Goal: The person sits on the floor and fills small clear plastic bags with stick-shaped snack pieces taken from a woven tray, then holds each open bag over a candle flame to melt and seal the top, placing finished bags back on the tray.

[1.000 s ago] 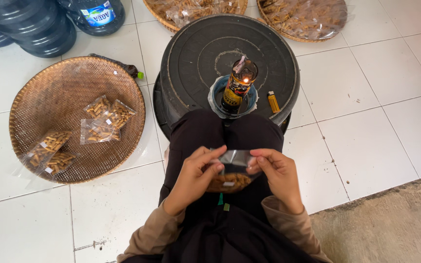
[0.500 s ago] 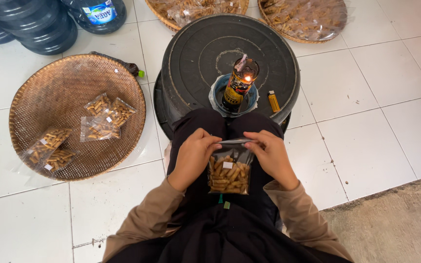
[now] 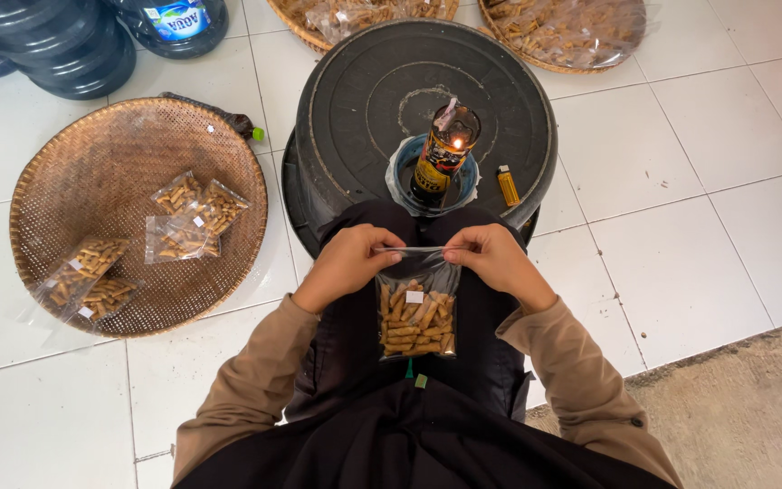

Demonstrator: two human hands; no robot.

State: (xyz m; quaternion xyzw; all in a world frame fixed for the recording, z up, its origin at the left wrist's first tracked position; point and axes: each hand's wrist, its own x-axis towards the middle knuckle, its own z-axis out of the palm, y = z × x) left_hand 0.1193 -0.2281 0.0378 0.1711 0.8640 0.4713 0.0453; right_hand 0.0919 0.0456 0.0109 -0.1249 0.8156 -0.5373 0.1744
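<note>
My left hand (image 3: 344, 263) and my right hand (image 3: 495, 258) pinch the top edge of a small clear plastic bag (image 3: 417, 312) filled with brown stick snacks. The bag hangs upright between both hands over my lap. Just beyond it a dark bottle lamp (image 3: 443, 154) burns with a small flame at its top. The lamp stands in a blue ring on an upturned black tub (image 3: 364, 81). A yellow lighter (image 3: 507, 185) lies on the tub to the right of the lamp.
A round woven tray (image 3: 83, 154) on the white tiled floor at left holds several filled snack bags (image 3: 194, 213). Two more woven trays of snacks (image 3: 572, 32) sit at the top. Blue water jugs (image 3: 74, 45) stand at top left. A rough mat (image 3: 753, 407) lies at lower right.
The bag was folded low between my hands; now it hangs stretched upright by its top edge. My hands have risen and drawn closer to the lamp.
</note>
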